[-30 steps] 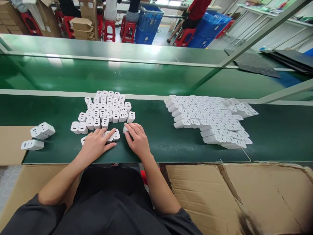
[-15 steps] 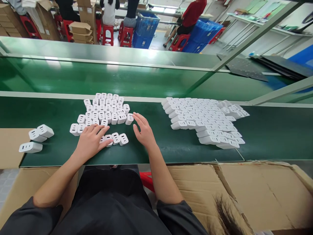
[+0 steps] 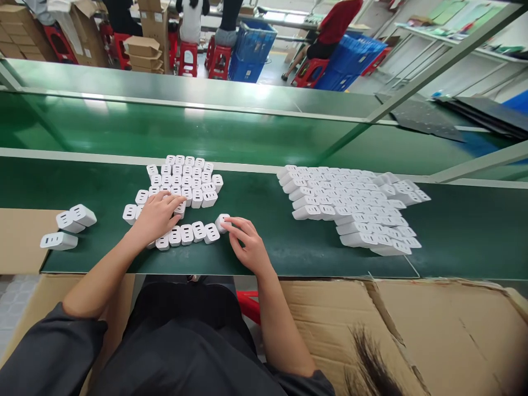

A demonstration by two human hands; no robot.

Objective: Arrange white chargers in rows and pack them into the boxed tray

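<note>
White USB chargers (image 3: 197, 198) stand in a cluster of rows on the green work surface, their slotted ends facing up. My left hand (image 3: 157, 217) reaches over the cluster's near side, its thumb and index finger around one white charger (image 3: 180, 209); it covers several others. Closer to me runs a separate row of chargers (image 3: 187, 235). At that row's right end, my right hand (image 3: 247, 245) has its fingertips closed on a slightly tilted charger (image 3: 223, 222).
A large block of closely packed chargers (image 3: 346, 203) lies to the right. Three chargers (image 3: 70, 225) sit at the far left near cardboard. Open cardboard boxes (image 3: 322, 308) line the front edge. Metal rails (image 3: 256, 114) cross behind; people on red stools (image 3: 187, 58) sit beyond.
My right hand has moved toward me, bringing a charger from the cluster's right edge to the near row's end. My left hand has shifted slightly up, uncovering more of the near row.
</note>
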